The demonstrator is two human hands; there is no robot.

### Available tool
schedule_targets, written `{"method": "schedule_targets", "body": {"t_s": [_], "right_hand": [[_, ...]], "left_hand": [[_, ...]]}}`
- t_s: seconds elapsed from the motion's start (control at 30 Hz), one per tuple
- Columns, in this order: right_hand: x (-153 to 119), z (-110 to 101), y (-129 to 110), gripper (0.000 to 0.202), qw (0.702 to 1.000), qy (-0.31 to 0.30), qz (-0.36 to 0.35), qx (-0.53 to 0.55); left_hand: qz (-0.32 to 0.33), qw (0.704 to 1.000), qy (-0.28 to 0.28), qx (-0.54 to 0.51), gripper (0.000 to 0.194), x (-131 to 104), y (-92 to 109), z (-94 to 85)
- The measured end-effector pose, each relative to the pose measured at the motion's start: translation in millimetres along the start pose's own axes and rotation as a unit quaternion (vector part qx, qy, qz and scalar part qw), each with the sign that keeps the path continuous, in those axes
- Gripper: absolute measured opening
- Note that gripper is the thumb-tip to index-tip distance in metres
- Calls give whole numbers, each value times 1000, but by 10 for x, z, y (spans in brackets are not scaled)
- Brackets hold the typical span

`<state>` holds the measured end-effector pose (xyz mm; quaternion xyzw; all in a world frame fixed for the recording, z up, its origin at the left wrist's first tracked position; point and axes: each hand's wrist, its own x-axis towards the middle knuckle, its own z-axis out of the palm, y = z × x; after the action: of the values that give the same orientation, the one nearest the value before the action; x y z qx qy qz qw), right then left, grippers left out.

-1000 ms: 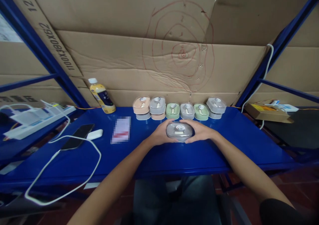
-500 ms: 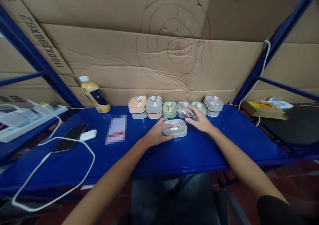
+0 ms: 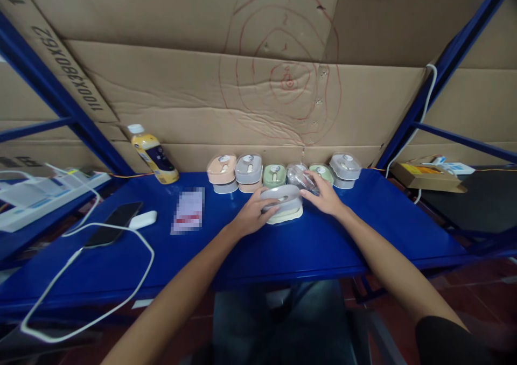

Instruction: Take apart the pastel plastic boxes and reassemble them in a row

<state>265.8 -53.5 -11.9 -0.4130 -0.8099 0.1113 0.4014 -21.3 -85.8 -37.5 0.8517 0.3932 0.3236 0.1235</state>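
Observation:
A grey oval lid (image 3: 291, 191) with a pale handle is in my left hand (image 3: 252, 212), whose fingers are bent around its left side. The lid sits raised over a cream-edged base (image 3: 288, 217) on the blue table; whether the two still touch, I cannot tell. My right hand (image 3: 326, 195) is closed on a clear, shiny plastic cover (image 3: 302, 179) just behind and to the right of the lid. Some of that cover is hidden by my fingers. Beside it in the back row stand a green box (image 3: 274, 175) and another green box (image 3: 323, 172).
Stacked peach (image 3: 221, 168) and grey (image 3: 249, 168) boxes stand along the back, with another grey stack (image 3: 345, 167) at right. A yellow drink bottle (image 3: 155, 155), a phone (image 3: 115, 222), a white case (image 3: 143, 219) and a looped white cable (image 3: 151, 257) lie leftward.
My left hand has raised the grey lid, and the cream-edged base now shows below it. My right hand has stayed nearly still on the clear cover.

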Motion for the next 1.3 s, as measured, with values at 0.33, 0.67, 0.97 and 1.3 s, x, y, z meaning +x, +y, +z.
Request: {"method": "schedule_targets", "body": {"t_s": [0.33, 0.67, 0.97, 1.3], "right_hand": [[-10, -34, -53, 73, 998, -32, -28, 36], [-26, 59, -71, 86, 985, -146, -79, 34], [-81, 188, -109, 94, 977, -192, -87, 45], [-87, 117, -135, 105, 968, -242, -69, 11]], "left_hand": [[-6, 1000, 19, 6, 36, -22, 7, -10], [-62, 988, 3, -142, 120, -12, -113, 259], [-53, 983, -29, -173, 130, 4, -105, 251], [-61, 986, -35, -148, 119, 7, -63, 161]]}}
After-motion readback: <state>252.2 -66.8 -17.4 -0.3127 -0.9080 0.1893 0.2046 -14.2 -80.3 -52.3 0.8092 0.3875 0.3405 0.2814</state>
